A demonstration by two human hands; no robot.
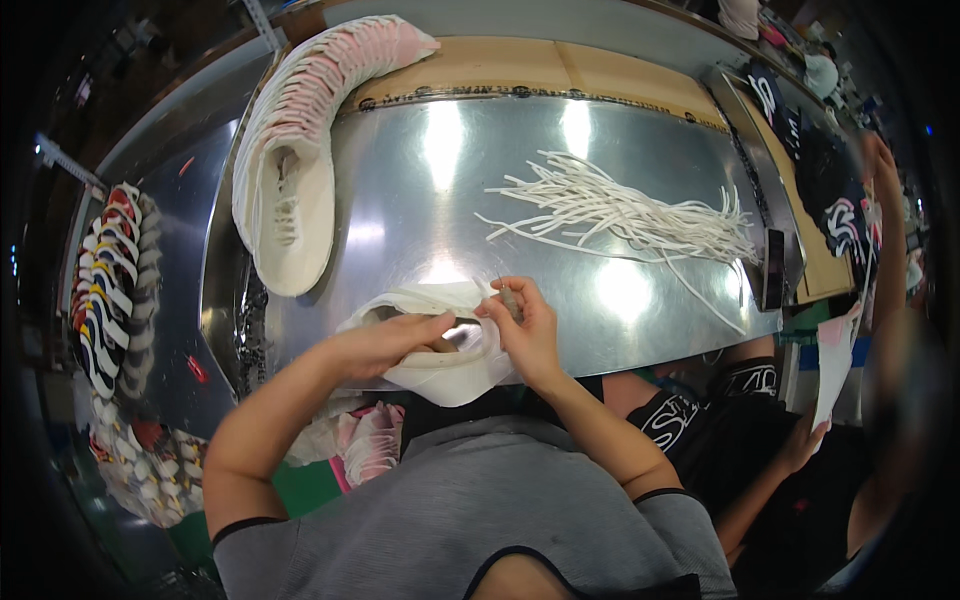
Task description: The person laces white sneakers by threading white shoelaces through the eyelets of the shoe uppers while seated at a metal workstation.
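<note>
Hands on white shoe upper (440, 370) at metal table (400, 200) edge: left hand (385, 340) grips it, right hand (525, 325) pinches thin tool; white laces (620, 215) lie well apart.

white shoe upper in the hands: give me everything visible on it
The white shoe upper looks like soft fabric or synthetic, curved and unlasted, lying at the near edge of the shiny metal table. The left hand presses on its opening; the right hand pinches its right side, holding a thin tool. Its lower edge overhangs the table toward the person.
</note>
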